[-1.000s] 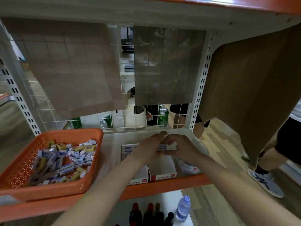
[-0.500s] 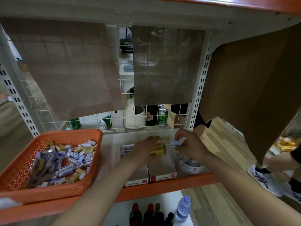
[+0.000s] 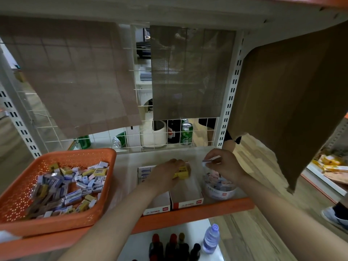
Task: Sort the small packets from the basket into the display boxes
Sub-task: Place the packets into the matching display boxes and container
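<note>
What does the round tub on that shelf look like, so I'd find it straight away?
Start at the orange-edged shelf, with the orange basket at its left end. Right of the two white-and-red display boxes, by the right hand, stands the tub. It alone is round and clear, with packets showing through; its neighbours are rectangular card.

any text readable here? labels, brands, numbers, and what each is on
Nothing reads clearly.
Left display box front: red logo and print, blurred.
Right display box front: same, blurred.
Round tub: red logo, blurred.
Green can: white lettering, blurred.
Basket packets: print too small.
In left hand, yellow packet; in right hand, white packet: too small.
</note>
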A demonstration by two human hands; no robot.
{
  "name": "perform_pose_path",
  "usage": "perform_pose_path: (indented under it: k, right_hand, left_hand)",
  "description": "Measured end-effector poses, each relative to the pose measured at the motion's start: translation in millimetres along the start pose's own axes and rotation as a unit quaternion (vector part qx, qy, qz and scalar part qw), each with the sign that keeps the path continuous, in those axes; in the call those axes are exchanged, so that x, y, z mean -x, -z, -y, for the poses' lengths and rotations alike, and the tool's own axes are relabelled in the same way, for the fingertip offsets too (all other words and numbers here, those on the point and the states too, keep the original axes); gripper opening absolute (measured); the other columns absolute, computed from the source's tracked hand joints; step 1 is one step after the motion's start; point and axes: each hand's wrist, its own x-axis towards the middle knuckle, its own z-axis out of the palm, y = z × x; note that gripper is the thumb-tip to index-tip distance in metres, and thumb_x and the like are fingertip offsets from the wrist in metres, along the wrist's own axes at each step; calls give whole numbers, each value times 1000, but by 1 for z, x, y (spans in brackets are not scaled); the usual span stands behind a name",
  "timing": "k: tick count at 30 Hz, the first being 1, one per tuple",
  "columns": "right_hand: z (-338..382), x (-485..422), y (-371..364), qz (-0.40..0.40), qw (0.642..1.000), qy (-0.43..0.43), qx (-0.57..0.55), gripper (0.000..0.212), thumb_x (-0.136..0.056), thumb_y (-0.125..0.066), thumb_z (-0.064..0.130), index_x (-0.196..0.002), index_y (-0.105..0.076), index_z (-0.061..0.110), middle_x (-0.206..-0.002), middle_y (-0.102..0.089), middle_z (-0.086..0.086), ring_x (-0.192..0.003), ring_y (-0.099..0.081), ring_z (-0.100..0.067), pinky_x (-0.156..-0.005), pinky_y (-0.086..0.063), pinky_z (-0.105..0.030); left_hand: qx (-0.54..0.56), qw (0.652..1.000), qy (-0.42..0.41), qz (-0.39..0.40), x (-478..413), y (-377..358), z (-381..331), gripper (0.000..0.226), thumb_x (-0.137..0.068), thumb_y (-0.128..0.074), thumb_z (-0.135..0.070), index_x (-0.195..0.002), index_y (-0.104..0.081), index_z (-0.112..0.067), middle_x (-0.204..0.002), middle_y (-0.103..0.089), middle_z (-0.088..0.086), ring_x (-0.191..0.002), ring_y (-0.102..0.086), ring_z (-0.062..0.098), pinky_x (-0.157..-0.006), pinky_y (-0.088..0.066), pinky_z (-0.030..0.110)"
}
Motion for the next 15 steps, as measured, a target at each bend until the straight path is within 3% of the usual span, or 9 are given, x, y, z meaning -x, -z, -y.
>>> perform_pose_path:
  k: [3,5,11,15]
  right_hand:
    - [-4,-2,3,13,999,-26,38,30,-73,-69,-15,-99,-65,-1,-95,-60,-8,-83,-58,-16,-63,-44,-3]
    - [-8,-3,6,21,996,-13,91,31,-70,-65,-19,-99,-67,-7,-95,-62,-11,-88,-56,-17,-64,-39,2]
    - [-16,3,14,12,992,-1,127,30,-60,-58,-21,-76,-67,3,-79,-62,-5,-73,-57,-15,-58,-40,-6]
    - [-20,7,18,10,991,-12,134,34,-62,-60,-21,-71,-59,12,-74,-59,2,-66,-56,-9,-56,-41,-9]
  left_hand:
    - [-9,1000,-1,-7,-1,0,0,48,-93,-51,-22,-139,-37,-20,-129,-50,4,-115,-51,20,-90,-40,25]
    - [-17,1000,1,-8,-2,1,0,47,-94,-51,-22,-139,-37,-20,-129,-51,4,-115,-51,20,-90,-40,25]
    - [-35,999,1,-4,-5,-3,-3,48,-94,-50,-25,-140,-36,-22,-130,-51,3,-117,-51,20,-94,-42,28]
    - [-21,1000,4,-6,-6,-6,-5,45,-92,-52,-20,-136,-42,-24,-128,-52,3,-116,-52,21,-95,-45,32]
